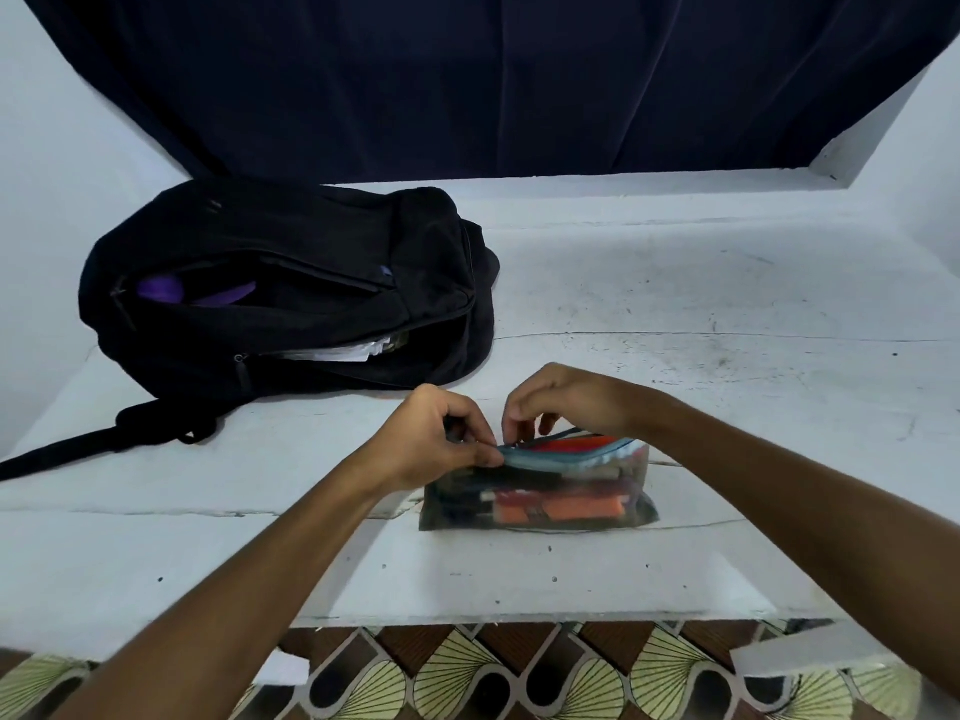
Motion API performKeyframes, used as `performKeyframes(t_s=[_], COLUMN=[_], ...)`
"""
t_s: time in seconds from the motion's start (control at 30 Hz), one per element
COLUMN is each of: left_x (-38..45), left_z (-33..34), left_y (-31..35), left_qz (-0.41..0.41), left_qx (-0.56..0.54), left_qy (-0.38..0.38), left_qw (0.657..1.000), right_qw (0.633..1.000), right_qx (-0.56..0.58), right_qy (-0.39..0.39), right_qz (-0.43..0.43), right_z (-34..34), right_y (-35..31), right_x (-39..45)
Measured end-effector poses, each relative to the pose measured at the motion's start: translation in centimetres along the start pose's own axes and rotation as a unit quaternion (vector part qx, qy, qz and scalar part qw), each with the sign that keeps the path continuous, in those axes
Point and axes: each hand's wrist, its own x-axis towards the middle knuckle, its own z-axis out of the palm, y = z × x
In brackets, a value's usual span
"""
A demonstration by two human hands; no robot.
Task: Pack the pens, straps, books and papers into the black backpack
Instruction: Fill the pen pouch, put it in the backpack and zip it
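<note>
Both hands work the clear, teal-zippered plastic pencil pouch (pixel 537 491) on the white table (pixel 727 314): the left hand (pixel 436 439) pinches its end steady, the right hand (pixel 561 402) pinches the zipper, probably closing it for the open black fabric backpack (pixel 291 283) nearby.

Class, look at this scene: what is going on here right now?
A person works at a white table. Both hands pinch the zipped top edge of a see-through pencil pouch full of pens: left hand at its left end, right hand beside it. The black backpack lies open behind, with papers showing inside.
</note>
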Motion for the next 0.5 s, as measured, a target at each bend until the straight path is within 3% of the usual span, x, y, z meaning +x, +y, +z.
performKeyframes(t_s=[0.5], left_x=[-0.2], left_z=[0.0], left_y=[-0.2], left_qz=[0.026], left_qx=[-0.034], left_qy=[0.024], left_qw=[0.999], right_qw=[0.995], right_qx=[0.064], right_qy=[-0.072], right_qz=[-0.018], right_z=[0.5], right_y=[0.7], right_x=[2.2])
